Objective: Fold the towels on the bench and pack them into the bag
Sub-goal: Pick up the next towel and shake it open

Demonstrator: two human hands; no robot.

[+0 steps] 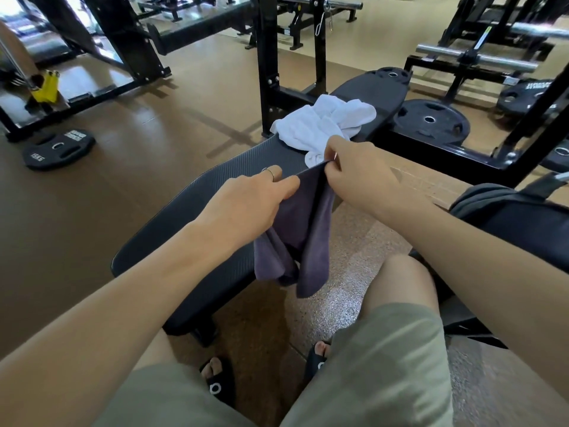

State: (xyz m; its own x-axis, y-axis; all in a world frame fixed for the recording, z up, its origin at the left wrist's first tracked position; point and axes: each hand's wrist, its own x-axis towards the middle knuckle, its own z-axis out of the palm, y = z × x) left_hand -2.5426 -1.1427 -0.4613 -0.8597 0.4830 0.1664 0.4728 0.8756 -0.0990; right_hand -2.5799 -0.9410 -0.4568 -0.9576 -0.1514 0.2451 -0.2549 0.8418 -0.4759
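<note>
A dark purple towel [311, 229] hangs in folds over the near part of the black bench [197, 229]. My left hand [249, 201] grips its top edge on the left, and my right hand [354, 174] pinches the same edge on the right, so the edge is stretched between them. Farther along the bench lies a crumpled white towel [320, 124], just beyond my right hand. A dark grey bag [498, 208] sits at the right, under my right forearm, partly hidden.
A black rack upright [268, 57] stands just left of the bench's far end. Weight plates lie on the floor at left [58, 147] and right [431, 120]. My knees and sandalled feet are below the bench's near end.
</note>
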